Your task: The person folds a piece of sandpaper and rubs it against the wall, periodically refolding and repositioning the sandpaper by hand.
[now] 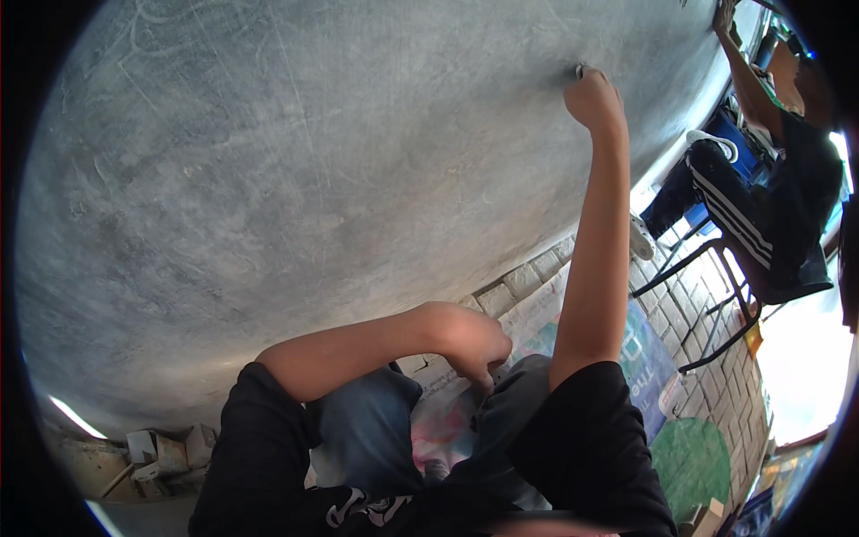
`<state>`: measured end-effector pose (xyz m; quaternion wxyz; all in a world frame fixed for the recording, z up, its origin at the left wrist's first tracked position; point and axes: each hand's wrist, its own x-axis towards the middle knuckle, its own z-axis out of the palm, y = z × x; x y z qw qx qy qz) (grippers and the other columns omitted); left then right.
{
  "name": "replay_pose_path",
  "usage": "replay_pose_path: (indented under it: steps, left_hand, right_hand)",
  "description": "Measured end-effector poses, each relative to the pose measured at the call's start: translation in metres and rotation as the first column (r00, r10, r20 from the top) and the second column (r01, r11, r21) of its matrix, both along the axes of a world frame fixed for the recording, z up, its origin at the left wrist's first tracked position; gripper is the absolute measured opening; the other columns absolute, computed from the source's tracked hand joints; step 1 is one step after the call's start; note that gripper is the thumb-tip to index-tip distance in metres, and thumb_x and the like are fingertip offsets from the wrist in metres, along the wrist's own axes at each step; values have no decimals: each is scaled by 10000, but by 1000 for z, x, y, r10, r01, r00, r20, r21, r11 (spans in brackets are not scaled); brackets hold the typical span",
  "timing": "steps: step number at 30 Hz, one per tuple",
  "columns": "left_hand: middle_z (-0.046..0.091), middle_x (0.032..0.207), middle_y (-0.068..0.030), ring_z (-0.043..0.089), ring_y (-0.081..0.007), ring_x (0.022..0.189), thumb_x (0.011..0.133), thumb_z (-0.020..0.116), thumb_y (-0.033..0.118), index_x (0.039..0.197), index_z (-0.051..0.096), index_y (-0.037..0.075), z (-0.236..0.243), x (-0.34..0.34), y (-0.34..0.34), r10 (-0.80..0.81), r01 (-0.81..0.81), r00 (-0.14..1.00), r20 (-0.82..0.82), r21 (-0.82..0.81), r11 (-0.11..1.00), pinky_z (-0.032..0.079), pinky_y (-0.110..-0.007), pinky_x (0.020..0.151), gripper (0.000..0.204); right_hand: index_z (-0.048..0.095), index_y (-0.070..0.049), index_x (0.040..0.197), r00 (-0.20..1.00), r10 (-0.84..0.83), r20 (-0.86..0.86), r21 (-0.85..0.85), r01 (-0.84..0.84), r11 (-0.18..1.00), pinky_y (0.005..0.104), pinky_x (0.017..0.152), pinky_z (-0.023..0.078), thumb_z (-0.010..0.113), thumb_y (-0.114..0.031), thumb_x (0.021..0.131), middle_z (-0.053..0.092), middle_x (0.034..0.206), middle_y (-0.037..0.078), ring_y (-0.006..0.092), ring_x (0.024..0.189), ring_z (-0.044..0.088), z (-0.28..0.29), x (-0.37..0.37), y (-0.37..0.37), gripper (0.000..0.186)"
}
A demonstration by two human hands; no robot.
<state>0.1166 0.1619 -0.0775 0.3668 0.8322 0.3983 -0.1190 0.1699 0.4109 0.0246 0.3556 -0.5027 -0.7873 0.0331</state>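
A grey wall (340, 170) with pale scratches and smudges fills most of the head view. Against its upper right part my right hand (595, 100) is closed, arm stretched far out. From its fingers pokes a small dark-and-light tip (580, 70), which meets the wall beside a dark patch; what it is I cannot make out. My left hand (479, 345) hangs bent at the wrist above my left-to-right bent knees, close to the jeans (367, 425). Its fingers curl downward and look closed; whatever they may hold is hidden.
To the right another person (761, 188) in dark clothes sits on a black metal-framed chair (743, 295), one arm raised to the wall. Printed sheets (640, 358) and a green round mat (693, 461) lie on the brick floor (716, 376). Several blocks (170, 455) sit lower left.
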Motion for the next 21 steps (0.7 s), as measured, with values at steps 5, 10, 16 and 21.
replay_pose_path:
  steps: [5,10,16,21]
  left_hand:
    - [720,850,-178,694,-376,851,903,675,449,907,713,0,4,1,0,-11,10,999,-37,-21,1000,538,-475,758,451]
    - [720,847,-181,695,-375,853,916,662,459,909,713,-4,6,1,-1,-31,31,1000,2,-27,999,537,-473,760,466]
    - [720,845,-171,693,-372,842,917,662,483,911,711,5,6,2,-3,-29,30,1000,-5,40,999,533,-475,750,481]
    - [718,834,-160,689,-369,825,915,664,499,906,706,10,6,4,-2,-27,27,999,-28,-4,1000,528,-473,738,490]
  right_hand:
    - [680,0,1236,985,-109,-136,204,135,970,459,1011,499,517,-121,884,604,1375,227,409,1243,595,-6,-6,4,406]
    - [644,-14,1301,997,6,-73,85,0,996,464,1031,490,506,-121,889,565,1435,207,403,1247,596,-2,-6,1,447]
    - [637,-27,1323,997,56,48,4,-57,998,463,1030,491,501,-101,891,577,1419,214,396,1249,598,0,4,-1,458]
    - [640,-3,1313,1000,5,23,-15,-5,1000,441,1039,487,501,-116,901,646,1322,230,397,1273,583,-1,11,14,449]
